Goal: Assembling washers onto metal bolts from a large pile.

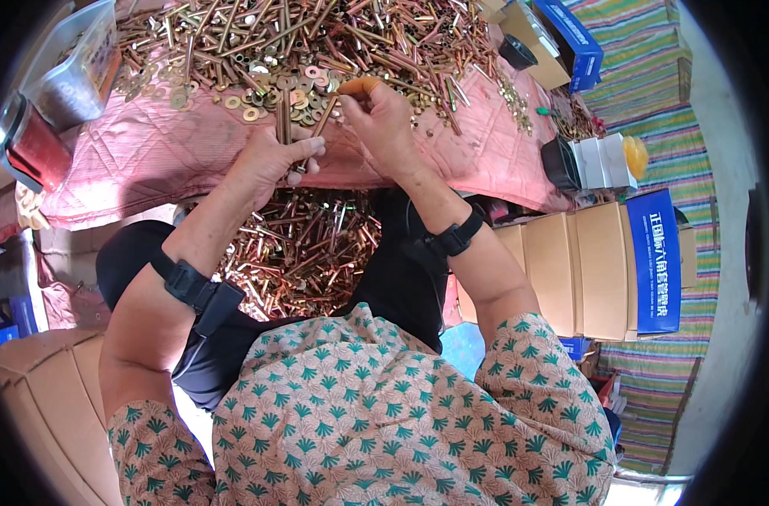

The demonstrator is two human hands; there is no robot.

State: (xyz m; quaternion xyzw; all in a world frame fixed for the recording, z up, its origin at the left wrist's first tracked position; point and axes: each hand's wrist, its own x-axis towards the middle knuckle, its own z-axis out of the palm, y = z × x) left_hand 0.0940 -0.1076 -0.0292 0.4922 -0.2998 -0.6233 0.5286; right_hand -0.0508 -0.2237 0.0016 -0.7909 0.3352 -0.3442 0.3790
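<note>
My left hand (281, 158) is closed on brass-coloured expansion bolts (284, 120) that stand up between its fingers. Another bolt (324, 116) slants from the left fingertips to my right hand (381, 125), whose thumb and forefinger pinch near its upper end. Whether the right fingers also hold a small part there cannot be made out. Just beyond both hands, flat round washers (251, 113) lie on the pink quilted cloth (182, 152). Behind them spreads a large heap of loose bolts and sleeves (317, 34).
Below the cloth's edge, more bolts (308, 253) fill the space between my legs. A clear plastic tub (76, 72) and a red container (38, 148) stand at left. On the right are cardboard cartons (561, 270), a black bin (560, 164) and small white boxes (602, 162).
</note>
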